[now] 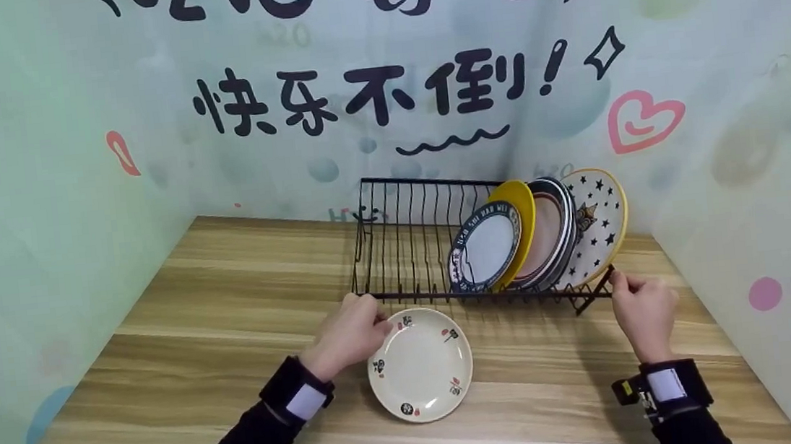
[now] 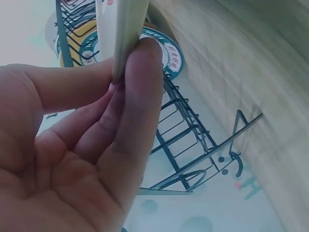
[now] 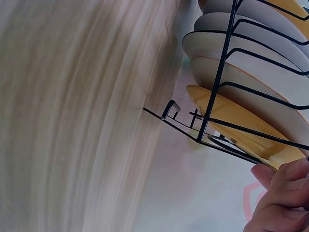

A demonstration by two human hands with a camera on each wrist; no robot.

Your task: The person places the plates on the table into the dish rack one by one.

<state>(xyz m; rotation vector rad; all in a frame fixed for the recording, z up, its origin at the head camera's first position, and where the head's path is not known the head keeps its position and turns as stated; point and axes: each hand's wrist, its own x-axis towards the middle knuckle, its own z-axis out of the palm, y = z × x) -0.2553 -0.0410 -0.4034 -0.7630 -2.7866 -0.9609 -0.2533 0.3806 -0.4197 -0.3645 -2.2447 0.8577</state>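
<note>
My left hand (image 1: 350,339) pinches the rim of a cream plate (image 1: 420,368) with small printed figures. In the left wrist view, thumb and fingers close on that plate's edge (image 2: 126,29). The black wire dish rack (image 1: 405,250) stands just behind it. At the rack's front right corner, my right hand (image 1: 645,310) grips the wire frame; the right wrist view shows its curled fingers (image 3: 285,193) at the rack's end. Several plates lean in the right half of the rack, including a dark-rimmed plate (image 1: 489,249), a yellow plate (image 1: 526,202) and a star-patterned plate (image 1: 595,224).
The rack rests on a wood-grain table (image 1: 184,365). Behind it hangs a pale printed backdrop (image 1: 331,155) with large dark characters, and similar sheets close off both sides. The rack's left slots hold no plates.
</note>
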